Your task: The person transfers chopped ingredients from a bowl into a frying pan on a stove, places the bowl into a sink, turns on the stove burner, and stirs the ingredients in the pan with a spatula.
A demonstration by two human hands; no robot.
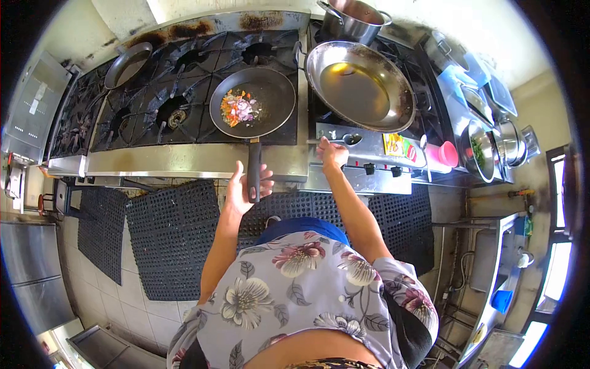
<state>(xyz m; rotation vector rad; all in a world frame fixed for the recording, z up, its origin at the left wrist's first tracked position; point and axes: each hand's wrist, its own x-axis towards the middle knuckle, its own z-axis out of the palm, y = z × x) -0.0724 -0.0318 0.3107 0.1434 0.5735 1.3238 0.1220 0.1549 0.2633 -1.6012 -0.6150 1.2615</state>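
Note:
A black frying pan (270,101) rests on the stove, with chopped orange and pinkish-purple pieces (238,108) on its left side. Its handle (254,166) points toward me. Beneath and around this handle is my left hand (243,189), palm up, with thumb and fingers apart and not closed on it. To the right, the fingers of my right hand (332,154) are closed on the thin handle of a small dark-bowled spoon (352,139), above the stove's front ledge. Behind it sits a large steel pan (356,92) with yellowish liquid.
A steel pot (353,21) stands at the back, and a smaller pan (128,66) at the far left. Yellow packets (398,146), a pink cup (447,154) and a bowl with greens (479,150) are on the right. Black mats (172,240) cover part of the floor.

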